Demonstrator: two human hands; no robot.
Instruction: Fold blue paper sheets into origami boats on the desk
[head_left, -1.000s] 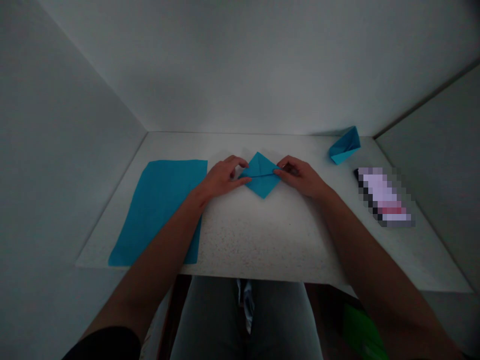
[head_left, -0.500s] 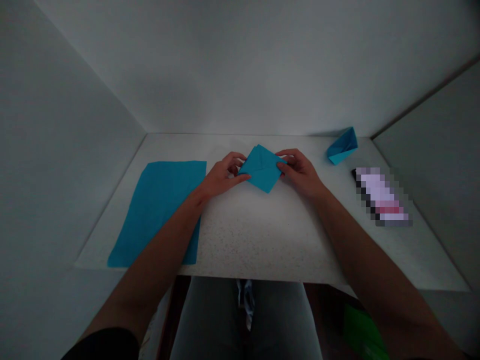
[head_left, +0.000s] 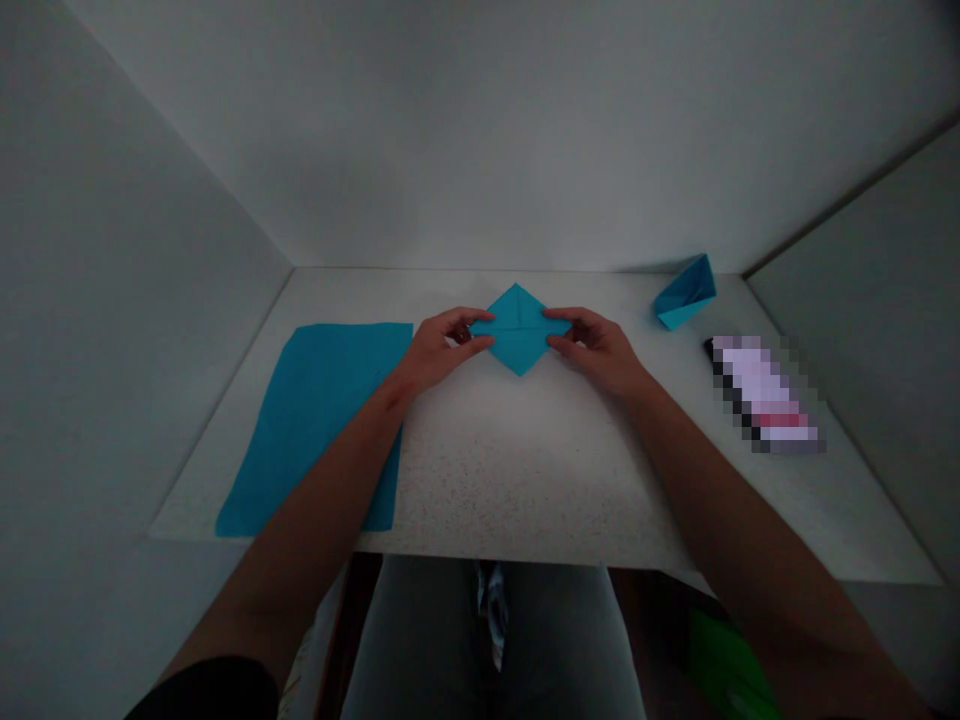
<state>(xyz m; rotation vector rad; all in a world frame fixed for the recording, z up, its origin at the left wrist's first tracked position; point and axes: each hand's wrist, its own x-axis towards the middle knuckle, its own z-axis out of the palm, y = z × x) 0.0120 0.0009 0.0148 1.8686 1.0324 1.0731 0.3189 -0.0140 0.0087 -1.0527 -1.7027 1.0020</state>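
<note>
Blue paper, folded into a diamond (head_left: 520, 354), is held over the far part of the surface (head_left: 510, 480), one point facing away and one facing back. The fingers of the left hand (head_left: 442, 345) pinch its left corner, and the fingers of the right hand (head_left: 600, 345) pinch its right corner, with both thumbs on the near side. I cannot tell if the diamond touches the surface or sits a bit above it. A line runs across it from side to side, so its layers could pop apart there if one hand pulls too hard. Squeezing too much could bend the corners or make a new crease. If one hand lets go, the diamond could tip or spring open. The left arm (head_left: 326, 520) crosses over the big sheet (head_left: 330, 400), so a bump might slide or crumple it. The small folded shape (head_left: 684, 293) sits well apart on the right, so only a wide swing of the right arm (head_left: 720, 500) might knock it.
</note>
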